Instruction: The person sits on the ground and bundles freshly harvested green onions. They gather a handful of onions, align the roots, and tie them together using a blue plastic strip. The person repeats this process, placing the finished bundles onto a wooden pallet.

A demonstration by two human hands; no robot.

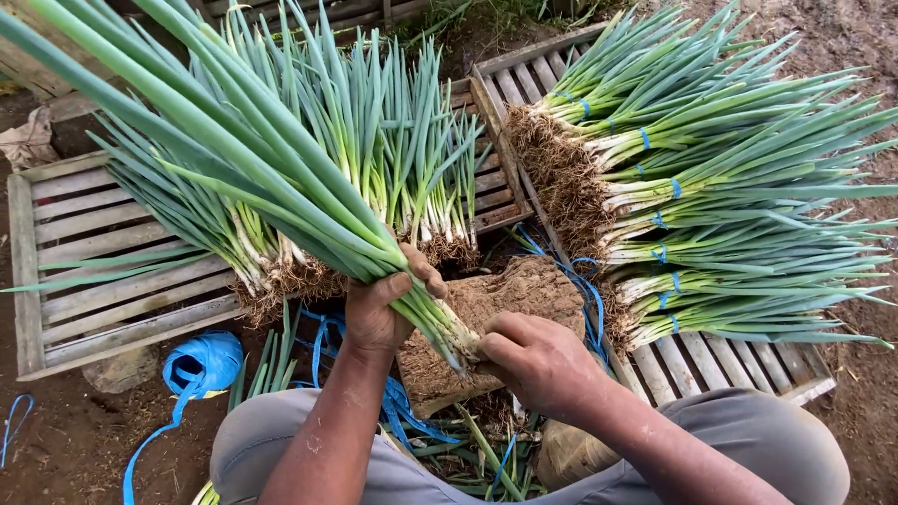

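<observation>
Between the knees, seen from the head camera, a bunch of long green spring onions with white stems and brown roots (309, 201) is held slanted, leaves up and away, roots down. The left hand (379, 309) is clamped round the stems, so the bunch is kept together. The right hand (538, 360) is closed at the root ends over a brown earthy block (496, 318). Loose onions (271, 178) lie on the left grey slatted wooden crate (75, 271); blue-tied bundles (711, 187) are stacked roots inward on the right slatted crate (720, 360). A roll of blue plastic string (201, 365) lies on the ground within reach.
</observation>
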